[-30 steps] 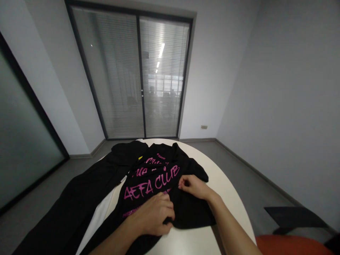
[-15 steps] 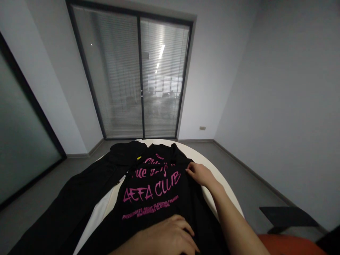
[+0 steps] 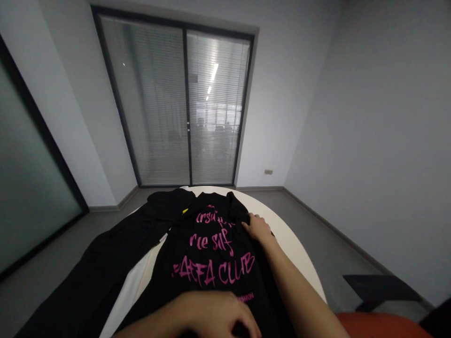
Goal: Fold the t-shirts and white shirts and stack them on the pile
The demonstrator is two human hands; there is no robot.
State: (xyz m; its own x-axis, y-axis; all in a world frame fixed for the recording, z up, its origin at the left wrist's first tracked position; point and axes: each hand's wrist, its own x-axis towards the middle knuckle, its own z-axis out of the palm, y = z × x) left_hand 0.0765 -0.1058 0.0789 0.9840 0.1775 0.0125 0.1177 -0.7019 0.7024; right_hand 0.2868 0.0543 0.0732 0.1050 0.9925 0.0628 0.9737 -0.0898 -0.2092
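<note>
A black garment with pink lettering [image 3: 211, 272] lies spread over a round pale table [image 3: 296, 244]. At its upper right edge, my right hand [image 3: 259, 227] pinches the black cloth between thumb and fingers. My left hand [image 3: 221, 314] is low in the view, over the lower part of the print, with its fingers curled down on the fabric; the fingertips are partly hidden. A second black garment [image 3: 105, 253] is spread along the left side, with a small yellow piece [image 3: 185, 211] between the two.
Something white [image 3: 128, 288] shows between the garments at the left. An orange seat [image 3: 377, 325] and a dark flat panel [image 3: 380, 287] stand at the lower right. Beyond the table are glass doors with blinds [image 3: 155, 112] and grey walls.
The printed cloth has shifted and straightened, with the lettering lower and more spread out. My left hand has moved slightly left and down the view; my right hand has moved slightly left.
</note>
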